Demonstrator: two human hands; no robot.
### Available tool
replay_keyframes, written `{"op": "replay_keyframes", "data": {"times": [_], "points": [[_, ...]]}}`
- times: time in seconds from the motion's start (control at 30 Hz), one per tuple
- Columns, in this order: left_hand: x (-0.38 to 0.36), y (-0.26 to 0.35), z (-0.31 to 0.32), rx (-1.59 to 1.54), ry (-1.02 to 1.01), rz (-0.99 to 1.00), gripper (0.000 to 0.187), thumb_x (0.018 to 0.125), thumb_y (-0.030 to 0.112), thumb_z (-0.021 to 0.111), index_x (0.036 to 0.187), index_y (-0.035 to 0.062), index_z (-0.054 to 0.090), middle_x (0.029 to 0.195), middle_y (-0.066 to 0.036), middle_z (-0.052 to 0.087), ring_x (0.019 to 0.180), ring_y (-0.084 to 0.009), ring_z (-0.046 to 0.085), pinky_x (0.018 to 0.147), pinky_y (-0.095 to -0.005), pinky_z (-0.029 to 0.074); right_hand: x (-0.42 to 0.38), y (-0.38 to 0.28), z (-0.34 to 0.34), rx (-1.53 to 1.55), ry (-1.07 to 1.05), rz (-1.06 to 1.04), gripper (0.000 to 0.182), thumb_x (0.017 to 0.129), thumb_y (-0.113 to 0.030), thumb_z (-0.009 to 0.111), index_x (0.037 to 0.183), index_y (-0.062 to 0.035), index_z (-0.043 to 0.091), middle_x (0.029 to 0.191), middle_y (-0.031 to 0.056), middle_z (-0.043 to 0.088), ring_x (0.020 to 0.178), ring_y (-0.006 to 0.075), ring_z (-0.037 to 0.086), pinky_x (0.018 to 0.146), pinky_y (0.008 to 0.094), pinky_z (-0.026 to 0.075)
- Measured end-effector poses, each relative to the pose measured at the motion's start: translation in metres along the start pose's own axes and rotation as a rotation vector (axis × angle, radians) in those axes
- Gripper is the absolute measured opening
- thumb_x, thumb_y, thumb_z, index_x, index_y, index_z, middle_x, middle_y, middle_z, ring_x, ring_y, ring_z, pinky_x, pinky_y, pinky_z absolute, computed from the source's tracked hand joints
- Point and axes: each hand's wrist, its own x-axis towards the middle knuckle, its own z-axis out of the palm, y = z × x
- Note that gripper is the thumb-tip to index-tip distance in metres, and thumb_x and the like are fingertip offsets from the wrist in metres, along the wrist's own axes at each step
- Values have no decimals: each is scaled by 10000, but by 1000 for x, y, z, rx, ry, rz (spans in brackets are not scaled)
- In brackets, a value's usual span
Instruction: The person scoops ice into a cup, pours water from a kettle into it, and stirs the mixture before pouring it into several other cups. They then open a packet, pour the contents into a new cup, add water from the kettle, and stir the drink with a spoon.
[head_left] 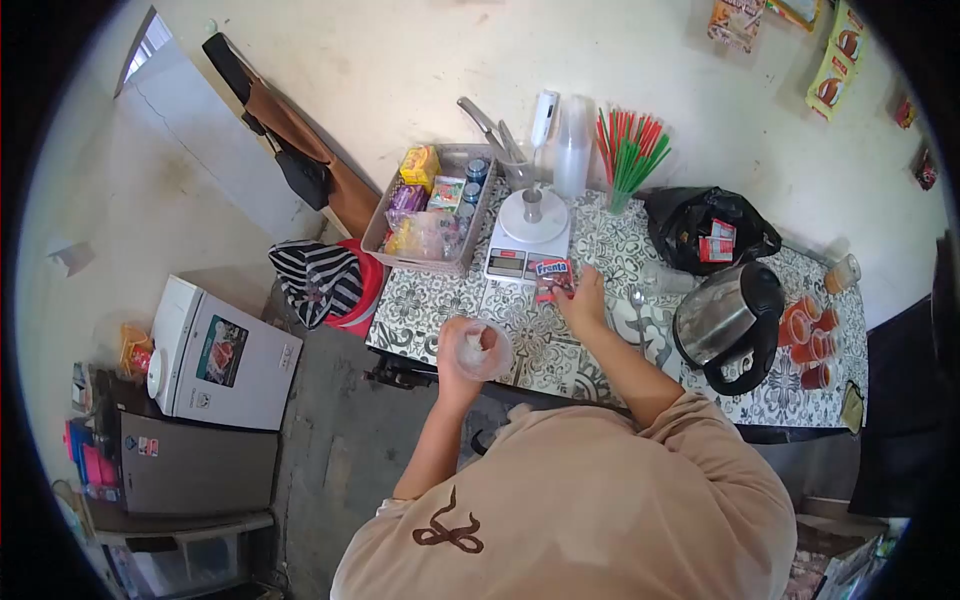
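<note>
My left hand is wrapped round a clear plastic cup at the table's front edge; something small and reddish-brown shows inside the cup. In my right hand is a red sachet with "Frenta" printed on it, pinched above the patterned tabletop. Just behind the sachet stands a white digital scale with a small metal cup on its round plate. To the right of my right hand, a metal spoon and a clear cup lie on the table.
A basket of packets stands back left. Behind are stacked cups and red and green straws. Rightward are a black bag, a kettle and several cups of red drink.
</note>
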Motion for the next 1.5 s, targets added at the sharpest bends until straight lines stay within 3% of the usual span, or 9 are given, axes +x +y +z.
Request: {"op": "replay_keyframes", "data": {"times": [0.17,0.47,0.57,0.63,0.83,1.0,1.17,1.37,1.5], "points": [[9,19,12,-47,0,-96,376,598,14,734,897,41,507,906,-109,501,873,-253,512,765,-333,428,-16,13,-62,150,215,-162,529,753,-172,657,1169,24,395,1059,187,479,975,329,468,865,388,358],[16,22,87,-144,-210,-98,400,575,64,752,904,42,526,874,-111,534,854,-282,527,766,-344,434,-112,56,-194,476,470,215,663,845,-182,565,1316,70,173,1342,206,233,1233,284,247,1024,394,171],[26,46,112,-184,-275,-41,423,578,64,757,925,38,517,885,-104,537,823,-253,535,738,-329,436,-110,69,-196,119,473,125,738,867,-218,530,1346,93,64,1400,249,137,1303,330,144,1060,410,89],[30,61,129,-244,-301,12,398,585,35,749,881,41,484,853,-79,500,793,-184,509,705,-292,421,-91,67,-203,140,506,244,692,891,-230,487,1339,121,94,1405,260,177,1323,319,156,1078,363,80],[31,95,158,-273,-386,46,465,587,46,755,973,31,498,891,-91,528,794,-211,547,735,-317,451,-59,110,-229,215,479,321,650,904,-333,464,1316,111,228,1364,259,281,1288,325,252,1062,351,149],[13,112,158,-217,-480,-96,535,579,118,775,1037,41,510,976,-107,564,863,-223,576,763,-329,462,-31,85,-267,691,684,-102,769,851,-165,552,1394,-42,22,1335,188,350,1198,287,386,1030,396,243],[5,128,144,-174,-548,-189,487,574,104,753,991,44,511,924,-135,586,896,-284,582,760,-347,465,-26,164,-264,788,495,-87,803,814,-139,589,1380,-63,23,1269,204,409,1179,289,400,1027,398,261],[-6,136,138,34,-405,-207,477,591,80,708,1008,61,476,864,-186,591,832,-370,583,697,-420,474,-27,81,-331,797,183,-340,846,777,-143,623,1376,-63,31,1206,223,465,1133,298,457,1011,396,303],[-14,136,145,99,-441,-291,493,596,66,676,1030,73,441,860,-188,579,835,-385,565,709,-437,464,-29,57,-363,897,-77,-224,900,755,-168,662,1380,-66,21,1180,211,495,1102,283,489,1011,395,311]]}}
